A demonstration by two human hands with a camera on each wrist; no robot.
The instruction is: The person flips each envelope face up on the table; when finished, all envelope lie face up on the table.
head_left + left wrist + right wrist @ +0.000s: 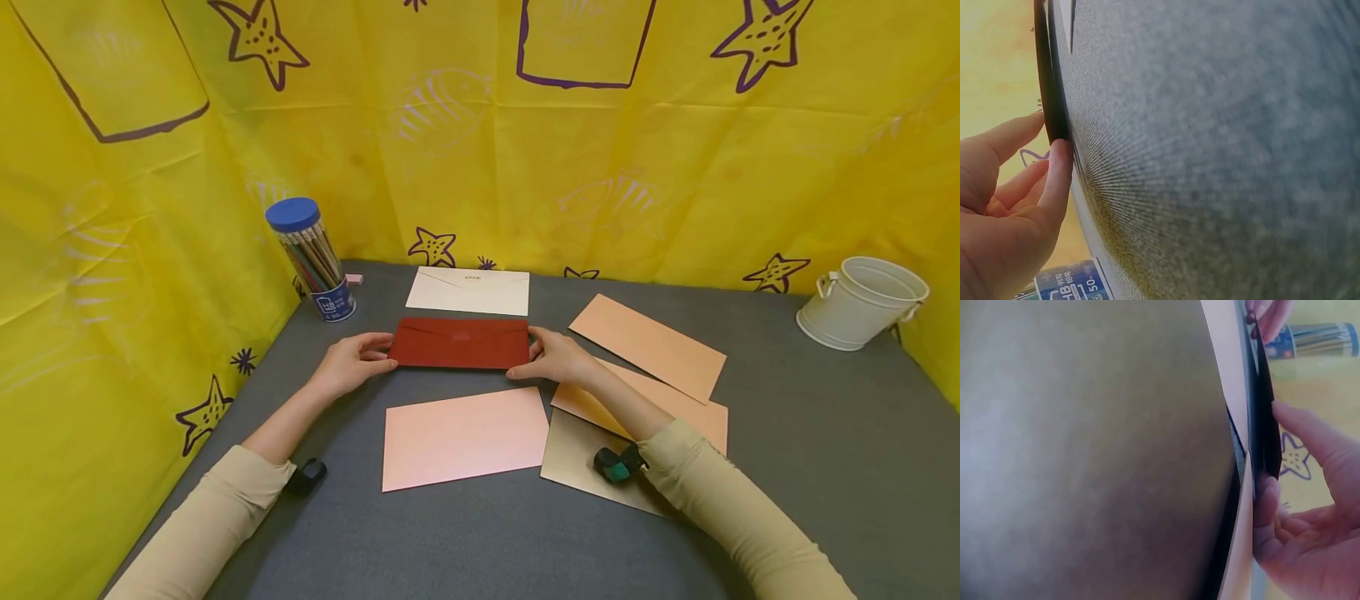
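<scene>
A red envelope (461,343) is held level just above the grey table, its flap side up. My left hand (352,362) pinches its left end between thumb and fingers. At the right end, my right hand (561,357) grips the corner in the same way. Seen edge-on in the left wrist view, the envelope (1054,81) is a thin dark strip between the fingertips. Nearer to me lies a pink envelope (465,437); beyond the red one is a white envelope (468,292) with a pointed flap.
Under and beside my right forearm lie two peach envelopes (648,346) and a tan one (573,462), overlapping. A blue-lidded tub of pencils (311,258) stands back left, with a pink eraser (355,279) beside it. A white bucket (858,304) stands at the right, before a yellow curtain (675,167).
</scene>
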